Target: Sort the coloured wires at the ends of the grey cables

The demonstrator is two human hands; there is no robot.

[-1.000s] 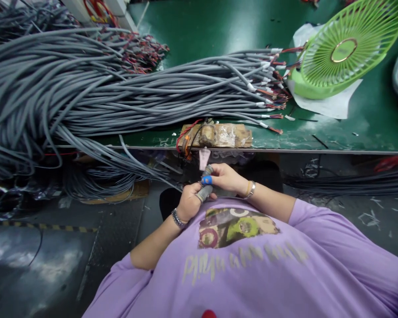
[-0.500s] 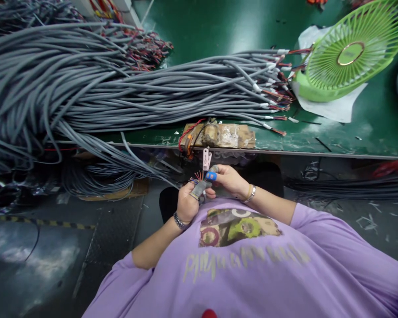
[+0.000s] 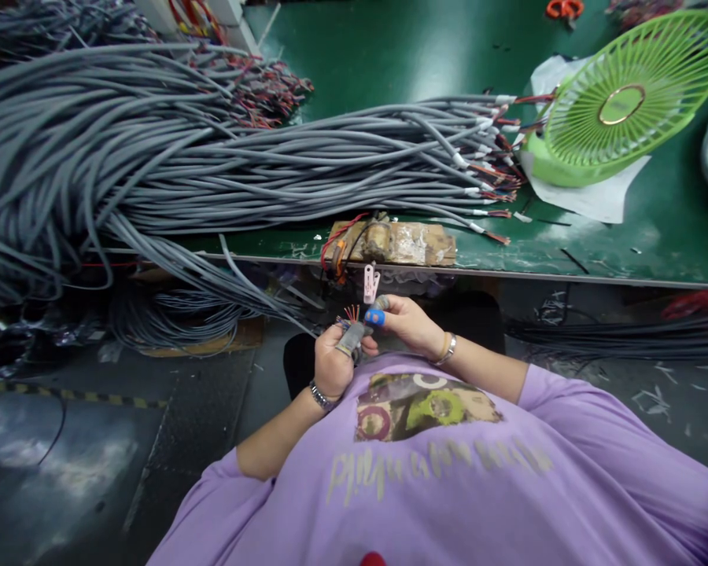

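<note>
My left hand [image 3: 333, 363], with grey tape or a cover on its thumb, is closed around the end of a grey cable [image 3: 295, 321]. Thin coloured wires [image 3: 352, 313] fan out above that thumb. Close beside them, my right hand [image 3: 411, 326] is pinched, a blue cover [image 3: 375, 317] on one fingertip; it seems to grip a wire, though the tips hide most of it. Just above the fingers a pale pink clip [image 3: 370, 284] hangs at the bench edge, below a wooden block [image 3: 413, 242] with red and black leads.
Many grey cables [image 3: 259, 169] with white-banded, stripped ends lie across the green bench [image 3: 377, 47]. A green fan [image 3: 625, 102] stands on white paper at the right, with orange-handled scissors [image 3: 565, 9] behind. Below the bench, more cable coils [image 3: 171, 318] lie at the left.
My head view has shifted slightly, so the bench sits a little lower in the picture. Both hands stay close together, with only small finger movement at the wires.
</note>
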